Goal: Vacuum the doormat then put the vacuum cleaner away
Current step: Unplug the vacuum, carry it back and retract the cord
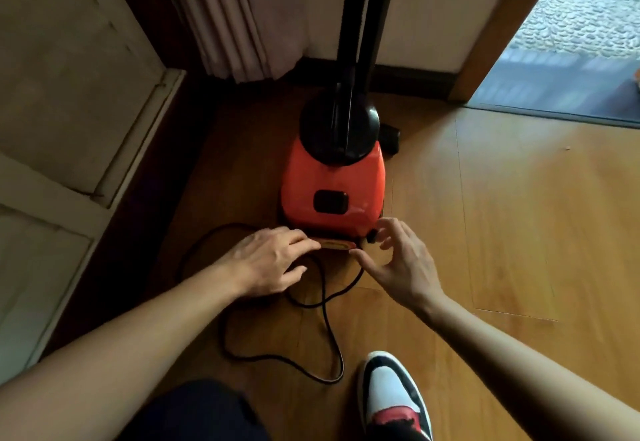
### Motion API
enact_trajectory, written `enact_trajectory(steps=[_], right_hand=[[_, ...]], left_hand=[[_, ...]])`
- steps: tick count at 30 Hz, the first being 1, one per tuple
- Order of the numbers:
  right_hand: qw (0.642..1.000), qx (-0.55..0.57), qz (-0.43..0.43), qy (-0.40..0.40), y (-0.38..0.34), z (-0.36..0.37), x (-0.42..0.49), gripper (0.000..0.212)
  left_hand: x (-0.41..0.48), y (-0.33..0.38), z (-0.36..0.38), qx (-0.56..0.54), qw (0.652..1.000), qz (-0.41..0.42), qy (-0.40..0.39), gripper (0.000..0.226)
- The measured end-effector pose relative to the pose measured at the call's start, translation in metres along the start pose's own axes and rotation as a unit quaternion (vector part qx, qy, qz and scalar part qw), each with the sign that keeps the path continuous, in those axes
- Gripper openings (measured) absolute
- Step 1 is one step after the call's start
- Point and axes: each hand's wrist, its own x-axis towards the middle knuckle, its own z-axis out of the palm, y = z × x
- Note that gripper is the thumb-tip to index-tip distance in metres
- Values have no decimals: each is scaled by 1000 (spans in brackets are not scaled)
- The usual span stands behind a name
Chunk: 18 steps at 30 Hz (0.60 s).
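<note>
- Vacuum cleaner, orange plastic body with black domed top (332, 181), is stood on the brown wooden plank floor (485, 215), near a pale pleated curtain (235, 18).
- Thin black power cord (325, 298) is looped on the floor behind it.
- Left hand (273, 264): unclenched, fingers laid against the cleaner's rear lip.
- Right hand (398, 260): released, fingers loosely spread beside the rear corner, nothing grasped.

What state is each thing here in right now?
Red vacuum cleaner: standing on the wooden floor, tube upright.
Black power cord: loose, looped on the floor, not wound up.
Left hand: open, fingers at the vacuum's base.
Right hand: open, fingers spread by the base.
Curtain: hanging to the floor.
Doorway: open.
</note>
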Motion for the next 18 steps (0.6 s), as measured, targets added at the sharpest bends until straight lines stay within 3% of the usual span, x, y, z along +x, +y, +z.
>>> enact_trajectory(steps=[4,8,13,16,18], right_hand=[[995,5,100,-16,1,23,-9,53],[989,42,136,-39,8,28,-10,20],[979,86,177,-46,19,31,-6,11],[938,236,249,-55,12,31,-5,12],[874,379,299,-57,2,27,-6,17]], left_hand=[[5,5,3,37,998,16,57,51],[1,9,10,43,994,37,96,51],[7,10,10,-6,993,6,118,51],[9,10,16,-12,996,1,92,54],[9,8,19,-14,997,-5,82,56]])
